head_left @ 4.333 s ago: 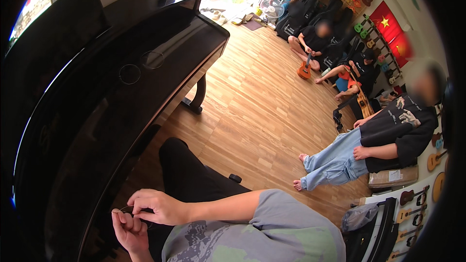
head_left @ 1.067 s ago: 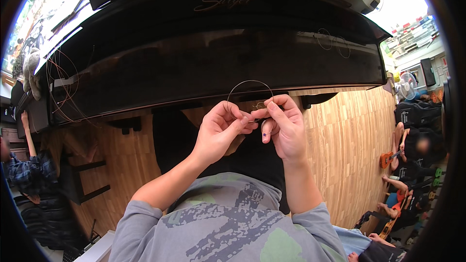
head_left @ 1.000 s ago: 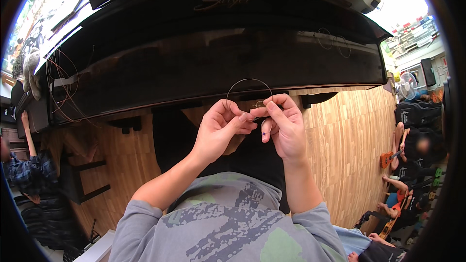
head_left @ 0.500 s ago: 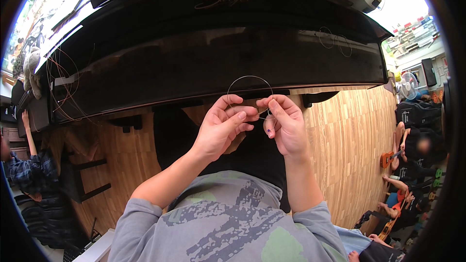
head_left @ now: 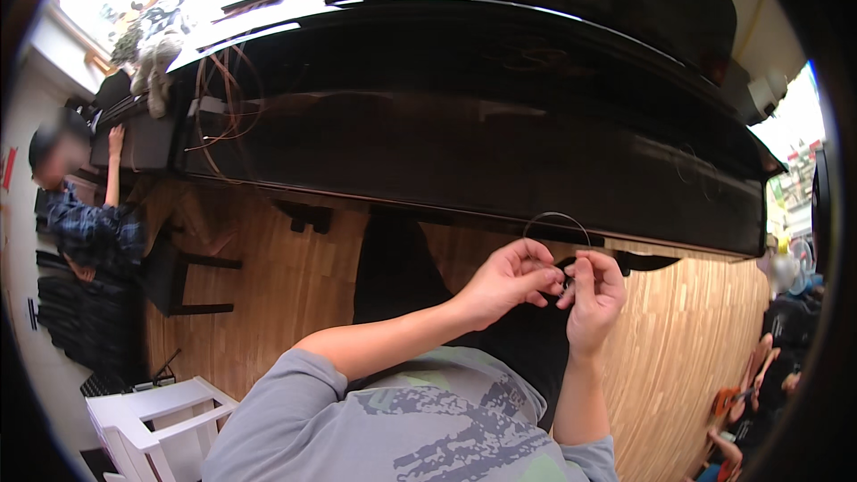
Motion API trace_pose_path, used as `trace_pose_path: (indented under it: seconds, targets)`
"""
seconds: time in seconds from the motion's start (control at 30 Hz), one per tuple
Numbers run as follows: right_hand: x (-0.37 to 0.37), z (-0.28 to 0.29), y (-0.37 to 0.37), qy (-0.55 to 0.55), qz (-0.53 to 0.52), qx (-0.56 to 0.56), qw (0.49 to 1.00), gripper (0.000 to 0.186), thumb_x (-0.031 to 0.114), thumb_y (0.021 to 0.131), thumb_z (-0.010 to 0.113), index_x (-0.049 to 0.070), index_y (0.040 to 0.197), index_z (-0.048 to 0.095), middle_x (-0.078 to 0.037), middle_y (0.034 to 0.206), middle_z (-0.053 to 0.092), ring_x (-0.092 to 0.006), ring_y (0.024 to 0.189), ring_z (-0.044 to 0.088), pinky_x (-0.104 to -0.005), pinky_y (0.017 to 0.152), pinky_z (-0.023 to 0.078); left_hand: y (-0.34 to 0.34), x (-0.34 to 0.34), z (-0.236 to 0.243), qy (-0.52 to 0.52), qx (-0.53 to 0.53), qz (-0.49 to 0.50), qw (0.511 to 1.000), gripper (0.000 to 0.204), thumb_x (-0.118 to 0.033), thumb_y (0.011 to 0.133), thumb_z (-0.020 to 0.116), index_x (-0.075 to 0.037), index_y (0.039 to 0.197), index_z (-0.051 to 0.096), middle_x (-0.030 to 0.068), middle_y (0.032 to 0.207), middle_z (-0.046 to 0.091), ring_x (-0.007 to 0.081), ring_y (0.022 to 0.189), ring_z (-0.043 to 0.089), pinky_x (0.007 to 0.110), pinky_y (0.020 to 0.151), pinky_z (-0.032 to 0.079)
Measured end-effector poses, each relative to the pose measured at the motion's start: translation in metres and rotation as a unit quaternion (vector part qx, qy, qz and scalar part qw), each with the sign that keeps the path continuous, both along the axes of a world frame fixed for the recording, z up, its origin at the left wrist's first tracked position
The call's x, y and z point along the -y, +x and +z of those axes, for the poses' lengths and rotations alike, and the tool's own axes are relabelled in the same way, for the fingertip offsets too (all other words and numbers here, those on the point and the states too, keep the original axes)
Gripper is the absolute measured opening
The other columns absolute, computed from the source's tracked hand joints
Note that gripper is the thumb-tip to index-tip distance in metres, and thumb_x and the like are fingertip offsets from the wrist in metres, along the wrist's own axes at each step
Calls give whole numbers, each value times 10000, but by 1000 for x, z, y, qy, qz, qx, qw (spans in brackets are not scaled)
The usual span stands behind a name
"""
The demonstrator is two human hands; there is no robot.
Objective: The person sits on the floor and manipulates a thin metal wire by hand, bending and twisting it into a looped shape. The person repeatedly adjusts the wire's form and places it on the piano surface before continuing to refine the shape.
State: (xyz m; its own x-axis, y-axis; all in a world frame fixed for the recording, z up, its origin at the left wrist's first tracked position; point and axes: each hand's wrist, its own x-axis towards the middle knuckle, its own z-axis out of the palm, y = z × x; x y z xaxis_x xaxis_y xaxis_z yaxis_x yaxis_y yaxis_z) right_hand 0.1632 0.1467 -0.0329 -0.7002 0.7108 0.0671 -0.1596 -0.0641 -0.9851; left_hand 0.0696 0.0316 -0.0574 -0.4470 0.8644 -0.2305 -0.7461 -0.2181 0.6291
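Note:
Between my two hands is a thin metal string bent into a loop [head_left: 558, 214], its arc rising above the fingertips. My left hand [head_left: 502, 287] is closed with its fingertips pinched around the string's lower part. My right hand [head_left: 593, 302] grips the string between thumb and index finger, close beside the left fingertips. The string's ends are hidden among the fingers. Beyond my hands stands a black upright piano [head_left: 428, 129] with a closed, glossy lid. Coiled copper-coloured strings [head_left: 214, 116] lie at its left end, and a thin loose string [head_left: 699, 170] lies toward its right.
A person in a plaid shirt [head_left: 94, 219] is at the left, one hand on a dark surface. A black bench [head_left: 201, 272] and a white chair [head_left: 165, 419] stand on the left side of the wooden floor [head_left: 678, 330]. People with a small guitar [head_left: 725, 402] sit far right.
My view has swung left, so the piano and my hands appear further right and lower. My fingertips have come closer together, both hands still on the string.

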Motion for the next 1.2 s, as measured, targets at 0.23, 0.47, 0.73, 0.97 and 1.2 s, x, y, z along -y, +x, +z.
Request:
trace_pose_path:
  seconds: [0.23,0.47,0.73,0.97,1.2]
  targets:
    - [0,3,2,60,2,22,998,113,88,917,605,-11,972,615,-42,779,620,-20,493,464,-146,407,357,-7,17,9,-103,-309,16,945,151,-99,917,603,-29,1047,569,34,928,659,84,862,625,230,717,514]
    - [1,12,2,1,49,50,998,96,90,924,593,3,942,627,33,654,553,-1,456,414,-151,389,315,-21,22,19,-132,-426,133,885,84,-17,892,608,5,966,641,50,909,671,87,846,624,224,734,511]
    - [10,12,-9,-101,56,4,993,125,116,929,595,-8,939,609,33,622,537,1,420,414,-157,370,330,-15,12,14,-34,-300,209,930,72,-24,922,576,-2,976,618,80,958,676,144,872,664,255,746,538]
    - [9,12,-10,-58,27,21,998,107,109,927,593,5,905,598,34,627,537,-2,454,437,-159,400,354,-8,5,12,-3,-283,239,929,52,-10,927,557,-4,968,588,123,997,675,161,919,656,271,789,535]
    - [8,0,-12,26,-5,22,999,124,93,932,570,20,835,545,37,639,525,-4,521,462,-154,452,372,-5,1,8,-50,-334,261,905,31,8,923,554,-6,921,581,134,979,670,173,900,659,271,788,535]
